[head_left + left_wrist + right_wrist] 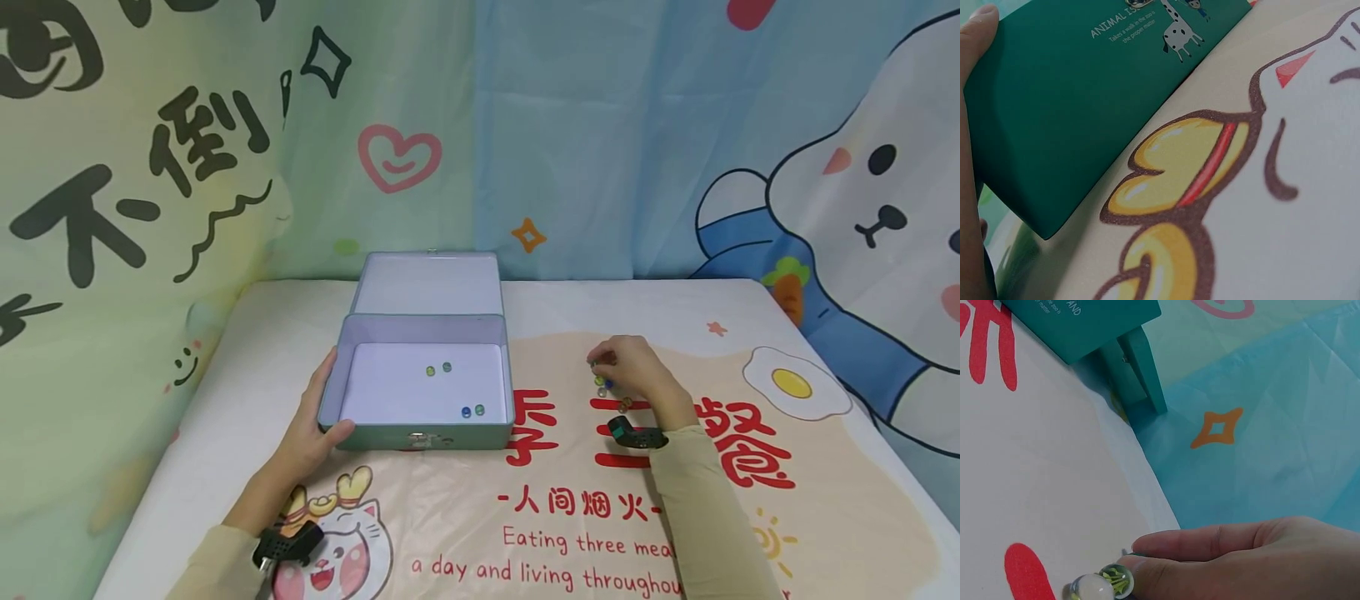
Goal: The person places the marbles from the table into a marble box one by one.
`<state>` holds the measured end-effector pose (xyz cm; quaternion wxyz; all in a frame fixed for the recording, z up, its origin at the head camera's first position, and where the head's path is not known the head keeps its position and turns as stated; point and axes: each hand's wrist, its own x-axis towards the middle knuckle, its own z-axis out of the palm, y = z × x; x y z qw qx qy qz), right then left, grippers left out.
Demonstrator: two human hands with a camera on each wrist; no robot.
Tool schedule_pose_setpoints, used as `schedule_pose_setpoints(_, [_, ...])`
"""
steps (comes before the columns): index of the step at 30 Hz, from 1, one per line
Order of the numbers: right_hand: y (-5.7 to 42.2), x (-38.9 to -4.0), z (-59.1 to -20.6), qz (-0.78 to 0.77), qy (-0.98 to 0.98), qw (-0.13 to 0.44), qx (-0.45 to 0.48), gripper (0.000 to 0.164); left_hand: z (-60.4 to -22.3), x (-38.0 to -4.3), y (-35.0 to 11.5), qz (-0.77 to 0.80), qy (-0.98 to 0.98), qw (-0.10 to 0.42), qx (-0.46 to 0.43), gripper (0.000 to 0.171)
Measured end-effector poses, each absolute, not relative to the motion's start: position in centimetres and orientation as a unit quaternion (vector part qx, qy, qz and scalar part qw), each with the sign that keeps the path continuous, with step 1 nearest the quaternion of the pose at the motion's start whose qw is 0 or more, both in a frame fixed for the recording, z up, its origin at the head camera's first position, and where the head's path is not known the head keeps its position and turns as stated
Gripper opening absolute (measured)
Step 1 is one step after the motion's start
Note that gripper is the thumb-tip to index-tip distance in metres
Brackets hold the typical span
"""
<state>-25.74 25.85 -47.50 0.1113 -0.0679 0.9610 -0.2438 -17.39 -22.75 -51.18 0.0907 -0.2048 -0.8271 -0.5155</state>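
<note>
An open green tin box (435, 438) with a pale interior stands on the table, its hinged lid (427, 283) raised at the back. My left hand (311, 429) holds the box at its front left corner, thumb on the front rim and fingers along the left side. Several glass marbles lie inside, among them a blue marble (467, 412). To the right of the box, my right hand (637, 367) pinches a small marble, mostly hidden by the fingertips. Close beneath it lie more marbles, including a yellow-green marble (1116, 581) and a clear marble (1092, 588).
A printed cloth (570, 500) with red characters and cartoons covers the table. An amber marble (625, 405) lies near the right wrist. Behind the table hangs a blue-green curtain (570, 150) with drawings.
</note>
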Motion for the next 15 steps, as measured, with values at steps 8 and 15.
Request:
schedule_pose_setpoints(8, [25.8, -25.8, -47.41, -0.237, 0.964, 0.094, -0.081, 0.022, -51.14, -17.54, -22.64, -0.515, -0.827, 0.091, -0.206, 0.097])
schedule_pose_setpoints(15, [25.68, -25.93, -47.53, -0.235, 0.964, 0.095, -0.076, 0.021, -51.15, -17.47, -22.67, -0.515, -0.828, 0.089, -0.204, 0.097])
